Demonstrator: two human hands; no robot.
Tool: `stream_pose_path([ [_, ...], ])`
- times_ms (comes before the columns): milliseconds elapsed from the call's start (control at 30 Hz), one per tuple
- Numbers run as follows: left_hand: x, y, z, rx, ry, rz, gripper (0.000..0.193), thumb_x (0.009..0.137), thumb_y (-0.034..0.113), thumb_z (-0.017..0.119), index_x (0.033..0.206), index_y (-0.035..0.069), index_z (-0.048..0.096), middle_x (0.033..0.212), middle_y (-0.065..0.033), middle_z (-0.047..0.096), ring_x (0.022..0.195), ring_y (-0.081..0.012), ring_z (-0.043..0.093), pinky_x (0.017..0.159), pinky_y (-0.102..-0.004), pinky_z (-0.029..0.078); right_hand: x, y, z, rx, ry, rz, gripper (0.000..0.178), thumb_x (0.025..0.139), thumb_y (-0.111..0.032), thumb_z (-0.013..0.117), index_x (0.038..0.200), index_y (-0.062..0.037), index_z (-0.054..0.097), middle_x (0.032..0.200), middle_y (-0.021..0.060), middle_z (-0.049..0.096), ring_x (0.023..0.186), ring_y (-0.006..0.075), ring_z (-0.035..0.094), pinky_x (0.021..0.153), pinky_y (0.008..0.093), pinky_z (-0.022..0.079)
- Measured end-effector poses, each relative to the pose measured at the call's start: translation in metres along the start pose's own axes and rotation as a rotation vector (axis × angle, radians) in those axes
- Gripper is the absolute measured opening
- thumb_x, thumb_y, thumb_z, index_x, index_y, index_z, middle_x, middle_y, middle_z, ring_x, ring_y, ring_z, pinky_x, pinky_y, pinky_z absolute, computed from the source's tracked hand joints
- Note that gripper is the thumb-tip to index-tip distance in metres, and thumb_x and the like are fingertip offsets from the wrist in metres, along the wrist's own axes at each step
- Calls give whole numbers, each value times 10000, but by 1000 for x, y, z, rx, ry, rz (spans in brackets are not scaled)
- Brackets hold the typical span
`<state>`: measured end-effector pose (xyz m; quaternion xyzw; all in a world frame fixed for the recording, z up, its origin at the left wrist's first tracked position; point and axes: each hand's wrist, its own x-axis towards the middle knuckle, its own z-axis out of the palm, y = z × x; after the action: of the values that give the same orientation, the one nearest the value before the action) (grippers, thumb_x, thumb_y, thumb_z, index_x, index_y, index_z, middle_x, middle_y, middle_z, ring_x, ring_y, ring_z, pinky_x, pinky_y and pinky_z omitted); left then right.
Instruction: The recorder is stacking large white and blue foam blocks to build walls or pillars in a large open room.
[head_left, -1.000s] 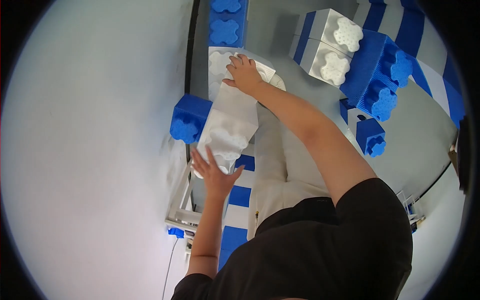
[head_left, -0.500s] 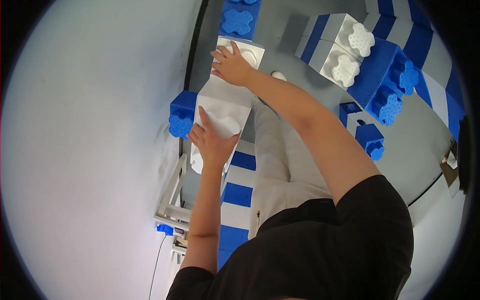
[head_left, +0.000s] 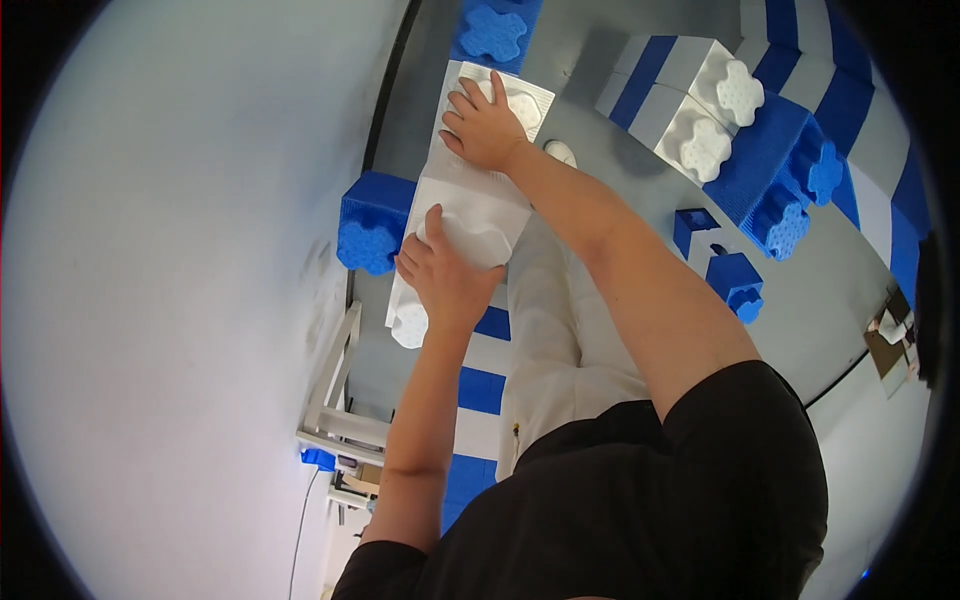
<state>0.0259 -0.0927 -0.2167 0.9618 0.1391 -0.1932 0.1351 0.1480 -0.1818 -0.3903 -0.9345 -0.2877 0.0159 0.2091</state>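
Two large white building blocks with rounded, flower-shaped studs are in front of me, along the wall. My left hand (head_left: 448, 280) lies on the nearer white block (head_left: 470, 195), its fingers and thumb spread about the raised stud. Farther off, my right hand (head_left: 486, 130) rests with spread fingers on the other white block (head_left: 535, 95), partly covering its stud. A white stud (head_left: 408, 327) pokes out below the nearer block, beside my left wrist. Touching or nearly touching these on the wall side is a blue block (head_left: 375, 205); another blue block (head_left: 480, 45) is beyond my right hand.
To the right stand stacked white blocks (head_left: 660, 105) and a big blue block (head_left: 760, 150), with a smaller blue block (head_left: 735, 275) nearer me. A white wall (head_left: 200, 250) runs along my left. A white frame (head_left: 345, 425) leans low beside it. Blue-and-white stripes (head_left: 480, 390) show near my legs.
Both hands and the white blocks under them have shifted a little to the right in the picture. The view has also moved slightly. Each hand keeps its place on its block.
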Motion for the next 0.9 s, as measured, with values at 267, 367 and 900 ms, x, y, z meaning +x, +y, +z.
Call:
stream_pose_path([
  [267, -16, -3, -5, -99, -32, -46, 1043, 486, 193, 789, 1386, 112, 269, 1111, -209, 383, 1048, -404, 381, 966, -501, 290, -3, -1, 1, 11, -12, 21, 243, 803, -364, 586, 902, -150, 646, 1099, 61, 548, 1220, 297, 401, 1025, 651, 216],
  [367, -21, 1, -14, -105, -49, -47, 1003, 557, 185, 799, 1406, 121, 270, 1171, -222, 381, 1105, -413, 379, 979, -503, 302, -3, 0, 3, 3, -11, 11, 245, 808, -364, 582, 906, -149, 647, 1107, 66, 544, 1221, 301, 398, 1022, 654, 215],
  [900, -150, -177, 86, -1742, -193, -1650, 525, 997, 428, 285, 1390, 81, 318, 1422, -155, 334, 1248, -304, 438, 986, -406, 428, 5, 11, -14, 266, -73, 76, 384, 863, -395, 581, 1143, -133, 609, 1237, 57, 554, 1242, 302, 389, 1067, 543, 208],
])
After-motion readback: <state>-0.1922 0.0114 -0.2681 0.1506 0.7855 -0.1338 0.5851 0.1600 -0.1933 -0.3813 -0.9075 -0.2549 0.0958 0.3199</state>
